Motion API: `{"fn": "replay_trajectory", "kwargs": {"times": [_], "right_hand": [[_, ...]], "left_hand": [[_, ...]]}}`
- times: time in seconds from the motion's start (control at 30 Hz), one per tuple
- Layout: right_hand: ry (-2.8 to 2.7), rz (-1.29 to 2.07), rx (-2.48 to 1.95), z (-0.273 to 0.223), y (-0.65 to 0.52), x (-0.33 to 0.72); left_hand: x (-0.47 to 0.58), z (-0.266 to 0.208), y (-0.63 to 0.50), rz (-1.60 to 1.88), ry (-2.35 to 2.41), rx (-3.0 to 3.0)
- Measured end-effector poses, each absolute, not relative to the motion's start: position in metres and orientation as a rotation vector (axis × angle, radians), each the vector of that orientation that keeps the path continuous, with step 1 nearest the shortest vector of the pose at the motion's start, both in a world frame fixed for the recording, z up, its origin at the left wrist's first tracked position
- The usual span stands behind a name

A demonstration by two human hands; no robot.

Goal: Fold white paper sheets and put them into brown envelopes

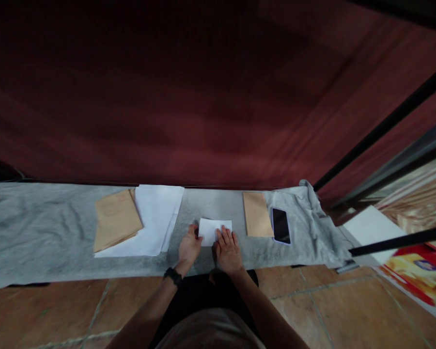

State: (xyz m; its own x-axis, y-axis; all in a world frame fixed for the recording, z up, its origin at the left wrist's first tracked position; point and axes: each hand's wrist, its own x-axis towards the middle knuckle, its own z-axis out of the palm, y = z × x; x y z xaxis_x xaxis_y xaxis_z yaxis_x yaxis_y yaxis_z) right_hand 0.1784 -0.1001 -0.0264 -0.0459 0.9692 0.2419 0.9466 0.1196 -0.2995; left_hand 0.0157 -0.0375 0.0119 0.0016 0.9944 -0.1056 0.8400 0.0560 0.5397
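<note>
A small white piece of paper (208, 228), apparently folded, lies on the grey cloth in front of me. My right hand (228, 250) rests flat on its right part, with the fingers stretched out and a little spread. At the paper's left edge is my left hand (189, 247), its fingers curled and the thumb touching the lower left corner; the fingertips are partly hidden. A dark band sits on my left wrist. To the left lie large white sheets (160, 213), partly under a stack of brown envelopes (116, 215). A single brown envelope (257, 214) lies to the right.
A phone (281, 226) with a dark screen lies right of the single envelope. The grey cloth (39, 232) covers a long narrow surface against a dark red panel (203, 121). Black bars and a red-and-yellow box (421, 271) are at the right, above a tiled floor (334, 310).
</note>
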Motion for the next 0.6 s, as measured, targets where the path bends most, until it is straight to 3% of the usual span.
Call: {"fn": "replay_trajectory", "kwargs": {"times": [0.23, 0.4, 0.6], "right_hand": [[-2.043, 0.094, -1.842, -0.025, -0.102, 0.179], [-2.033, 0.156, -1.816, -0.024, -0.112, 0.185], [-1.801, 0.213, -1.73, -0.032, -0.219, 0.237]], "left_hand": [[0.039, 0.002, -0.068, 0.594, 1.579, 2.214], [0.045, -0.02, -0.086, 0.448, 1.339, 2.624], [0.036, -0.021, -0.091, 0.432, 1.301, 2.788]]}}
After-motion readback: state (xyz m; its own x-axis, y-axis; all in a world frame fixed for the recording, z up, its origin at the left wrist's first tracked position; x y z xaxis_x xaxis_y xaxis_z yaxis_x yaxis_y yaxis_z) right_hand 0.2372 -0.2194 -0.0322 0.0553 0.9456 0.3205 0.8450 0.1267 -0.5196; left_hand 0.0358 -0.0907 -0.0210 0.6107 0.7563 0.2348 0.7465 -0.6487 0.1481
